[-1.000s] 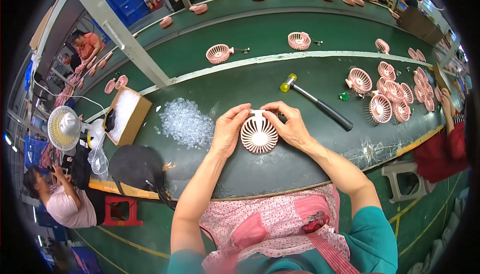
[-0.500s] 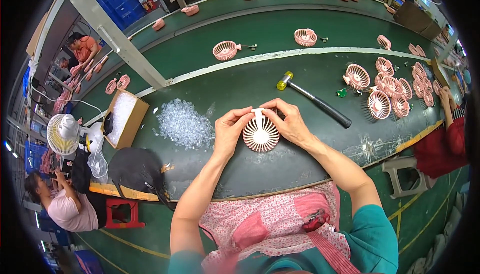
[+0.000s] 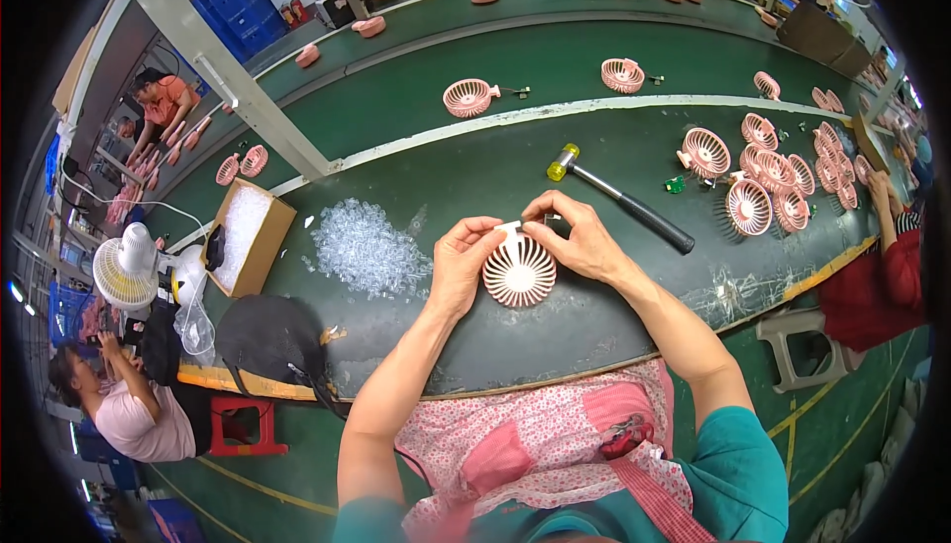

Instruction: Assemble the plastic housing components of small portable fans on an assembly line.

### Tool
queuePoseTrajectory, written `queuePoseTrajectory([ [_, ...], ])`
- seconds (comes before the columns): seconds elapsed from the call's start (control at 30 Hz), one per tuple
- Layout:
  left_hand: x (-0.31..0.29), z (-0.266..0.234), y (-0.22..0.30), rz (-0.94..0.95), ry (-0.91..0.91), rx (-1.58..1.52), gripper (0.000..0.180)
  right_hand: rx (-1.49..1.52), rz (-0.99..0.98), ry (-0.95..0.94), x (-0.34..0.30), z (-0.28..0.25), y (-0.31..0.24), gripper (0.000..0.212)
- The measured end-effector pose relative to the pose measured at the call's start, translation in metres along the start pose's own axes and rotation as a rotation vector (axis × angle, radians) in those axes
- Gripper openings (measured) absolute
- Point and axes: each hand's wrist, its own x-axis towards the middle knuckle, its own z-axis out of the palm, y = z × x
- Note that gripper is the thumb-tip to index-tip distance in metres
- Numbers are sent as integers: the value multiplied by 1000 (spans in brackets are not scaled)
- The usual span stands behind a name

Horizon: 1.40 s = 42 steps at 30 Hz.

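A pale pink round fan housing [image 3: 520,277] with radiating ribs rests at the table's near middle, its short neck pointing away from me. My left hand [image 3: 466,264] is closed in a pinch at the left side of that neck. From the other side, the thumb and curled forefinger of my right hand [image 3: 584,244] grip near the neck's end. A small dark bit shows between the right fingers, too small to name. Beyond my right hand lies a hammer [image 3: 626,201] with a yellow head and black handle. Left of my left hand spreads a pile of small clear plastic pieces [image 3: 362,249].
Several pink fan housings [image 3: 749,208] cluster at the right, near a co-worker's hand [image 3: 880,191]. An open carton [image 3: 265,244] of clear pieces and a black bag [image 3: 267,335] stand left. Beyond the pale rail, a green conveyor [image 3: 555,57] carries more housings. A metal post [image 3: 233,77] rises at left.
The housing in my hands has tipped slightly, and my right fingers have shifted at its neck. Housings on the nearer conveyor lane have moved right; those on the farther lane have moved left.
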Motion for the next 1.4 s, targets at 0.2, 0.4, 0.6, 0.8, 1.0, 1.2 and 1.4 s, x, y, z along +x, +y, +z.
queuePoseTrajectory([
  [0.2,7,1,-2,-41,4,-70,19,-136,-120,81,1,-2,7,10],
  [0.4,13,1,-5,-31,-16,-53,17,118,248,-68,5,1,8,21],
  [0.6,16,-1,-13,219,143,135,26,278,392,-59,40,6,23,24],
  [0.8,27,-9,-32,395,277,347,31,23,-1,191,129,15,36,19],
  [1.0,20,-15,-28,367,204,459,31,-336,-102,75,189,40,79,40],
  [1.2,23,-5,-26,356,173,538,31,-1025,73,137,197,-17,164,29],
  [1.4,16,-3,-22,319,103,605,40,-831,-251,311,166,-26,121,10],
])
